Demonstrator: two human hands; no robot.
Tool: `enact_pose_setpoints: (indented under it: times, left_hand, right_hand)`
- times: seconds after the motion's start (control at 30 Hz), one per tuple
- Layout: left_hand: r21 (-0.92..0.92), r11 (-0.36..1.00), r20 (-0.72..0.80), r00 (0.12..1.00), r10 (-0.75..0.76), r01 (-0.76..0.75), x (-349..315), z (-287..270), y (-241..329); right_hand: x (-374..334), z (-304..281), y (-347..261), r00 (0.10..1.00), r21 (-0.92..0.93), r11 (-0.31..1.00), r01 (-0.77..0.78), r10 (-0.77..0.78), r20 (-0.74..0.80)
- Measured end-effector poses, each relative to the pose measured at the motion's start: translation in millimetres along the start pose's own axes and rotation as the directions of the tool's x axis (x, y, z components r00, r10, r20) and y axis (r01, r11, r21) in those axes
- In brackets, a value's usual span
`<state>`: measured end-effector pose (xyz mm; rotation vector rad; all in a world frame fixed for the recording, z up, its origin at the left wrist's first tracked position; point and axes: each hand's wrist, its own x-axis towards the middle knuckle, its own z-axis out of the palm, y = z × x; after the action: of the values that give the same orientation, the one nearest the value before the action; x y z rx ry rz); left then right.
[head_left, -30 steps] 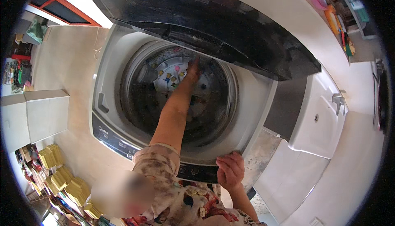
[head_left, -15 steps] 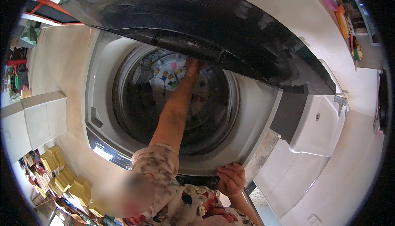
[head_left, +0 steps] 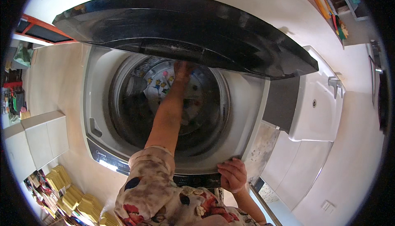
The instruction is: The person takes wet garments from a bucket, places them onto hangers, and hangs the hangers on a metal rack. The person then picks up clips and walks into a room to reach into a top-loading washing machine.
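My left arm reaches down into the drum (head_left: 123,115) of a top-loading washing machine (head_left: 242,115). My left hand (head_left: 182,70) is deep inside at the far side, by a white cloth with a colourful print (head_left: 158,84). Shadow and the lid's edge hide its fingers, so its grip does not show. My right hand (head_left: 233,174) is closed, its bent fingers resting on the machine's near right edge. Above the drum's far side stands the raised black lid (head_left: 185,32).
A control panel (head_left: 108,160) runs along the machine's near left edge. To the right is a white sink (head_left: 317,115) with a tap (head_left: 335,84) over a white cabinet (head_left: 288,168). Stacked yellow bundles (head_left: 78,195) lie at the lower left. White boxes (head_left: 45,135) stand further left.
The view has shifted, so more of the lid shows and its right end sits further left. My left hand stays inside the drum; my right hand stays on the front edge.
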<state>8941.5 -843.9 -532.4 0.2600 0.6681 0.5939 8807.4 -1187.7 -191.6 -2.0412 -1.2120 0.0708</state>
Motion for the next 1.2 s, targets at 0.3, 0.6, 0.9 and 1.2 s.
enact_pose_setpoints:
  times: [0.3, 0.6, 0.9, 1.2]
  left_hand:
    - [0.068, 0.997, 0.012, 1.0, -0.028, 0.027, 15, 1, -9]
    - [0.426, 0.893, 0.116, 0.988, 0.106, -0.146, 70, -68, -1]
    - [0.054, 0.95, 0.133, 0.941, -0.311, 0.307, 10, -31, 11]
    - [-0.124, 0.882, -0.082, 0.881, -0.465, 0.454, -4, -45, 63]
  right_hand:
    - [1, 0, 1, 0.999, 0.014, 0.999, -0.041, 0.041, -0.003]
    - [5, -5, -3, 1.0, 0.064, 0.998, 0.015, -0.016, 0.013]
    - [-4, 1, 1, 1.0, -0.003, 1.0, -0.027, 0.027, -0.002]
    - [-1, -6, 0, 0.996, 0.069, 0.994, 0.09, -0.089, -0.024]
